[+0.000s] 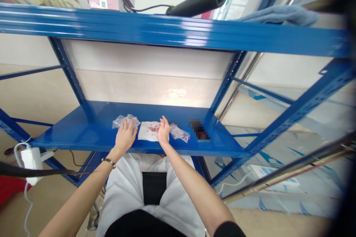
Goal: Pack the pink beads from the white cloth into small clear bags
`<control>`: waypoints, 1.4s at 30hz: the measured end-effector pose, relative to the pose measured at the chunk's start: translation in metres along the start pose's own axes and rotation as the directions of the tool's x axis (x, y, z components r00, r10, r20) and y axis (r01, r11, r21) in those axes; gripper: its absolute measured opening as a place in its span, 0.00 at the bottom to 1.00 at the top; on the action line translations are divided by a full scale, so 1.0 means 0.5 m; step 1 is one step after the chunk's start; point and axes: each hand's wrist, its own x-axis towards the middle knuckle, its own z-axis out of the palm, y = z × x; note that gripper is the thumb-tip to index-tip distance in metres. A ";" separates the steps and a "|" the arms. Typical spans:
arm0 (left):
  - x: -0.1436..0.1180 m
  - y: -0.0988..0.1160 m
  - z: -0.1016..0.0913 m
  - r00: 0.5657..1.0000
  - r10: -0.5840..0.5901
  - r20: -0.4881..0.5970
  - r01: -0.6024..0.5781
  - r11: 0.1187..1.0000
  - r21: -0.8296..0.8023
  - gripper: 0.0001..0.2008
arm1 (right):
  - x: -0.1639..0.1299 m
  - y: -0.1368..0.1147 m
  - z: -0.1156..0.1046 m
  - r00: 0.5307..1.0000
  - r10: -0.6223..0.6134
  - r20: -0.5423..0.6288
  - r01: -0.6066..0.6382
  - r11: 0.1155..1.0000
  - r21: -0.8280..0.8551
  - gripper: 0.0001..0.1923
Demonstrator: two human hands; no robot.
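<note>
On the blue shelf (83, 129), open left hand (125, 136) lies flat by limp plastic bags (125, 120); right hand (163, 131), fingers loosely spread, holding nothing, touches a thin white sheet (146, 131) of tiny beads (152, 128), light and easily scattered, probably best pinched at its edges

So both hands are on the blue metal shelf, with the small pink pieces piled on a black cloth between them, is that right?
Not quite: the head view shows the small pink pieces on a white sheet, not black. The left hand and right hand do rest on the blue metal shelf.
</note>
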 end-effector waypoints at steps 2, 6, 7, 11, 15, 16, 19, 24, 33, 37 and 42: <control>-0.037 0.039 -0.015 0.995 0.056 -0.083 -0.064 0.993 -0.098 0.26 | -0.006 -0.012 -0.001 1.000 -0.011 -0.025 0.012 1.000 0.017 0.23; -0.125 0.103 -0.033 0.970 0.242 -0.024 -0.241 0.939 -0.246 0.24 | -0.040 -0.065 -0.027 0.978 -0.211 0.008 0.210 0.976 0.057 0.21; -0.146 0.109 -0.034 0.963 0.270 0.003 -0.260 0.928 -0.266 0.24 | -0.050 -0.081 -0.041 0.958 -0.282 0.056 0.279 0.959 0.049 0.20; -0.204 0.096 -0.034 0.967 0.253 0.019 -0.229 0.903 -0.363 0.24 | -0.071 -0.115 -0.128 0.899 -0.409 0.157 0.433 0.884 -0.175 0.15; -0.221 0.090 -0.034 0.965 0.255 0.054 -0.209 0.883 -0.420 0.19 | -0.063 -0.083 -0.214 0.921 -0.342 0.186 0.386 0.741 -0.550 0.13; -0.221 0.093 -0.035 0.963 0.260 0.065 -0.209 0.880 -0.427 0.18 | -0.061 -0.070 -0.229 0.929 -0.316 0.192 0.364 0.690 -0.625 0.14; -0.222 0.103 -0.037 0.958 0.274 0.082 -0.212 0.872 -0.441 0.17 | -0.060 -0.033 -0.261 0.947 -0.261 0.187 0.307 0.564 -0.767 0.19; -0.237 0.095 -0.029 0.938 0.321 0.133 -0.233 0.864 -0.447 0.15 | -0.057 -0.005 -0.287 0.954 -0.212 0.212 0.295 0.539 -0.789 0.10; -0.236 0.095 -0.022 0.944 0.291 0.152 -0.204 0.882 -0.424 0.14 | -0.030 0.020 -0.304 0.971 -0.205 0.127 0.241 0.834 -0.497 0.13; -0.235 0.102 -0.030 0.936 0.311 0.162 -0.187 0.834 -0.519 0.13 | -0.033 -0.018 -0.309 0.978 -0.207 -0.011 0.193 0.930 -0.314 0.15; -0.222 0.133 -0.045 0.920 0.264 0.288 0.094 0.565 -0.820 0.14 | -0.126 -0.091 -0.277 0.999 -0.051 0.005 0.050 0.991 0.128 0.16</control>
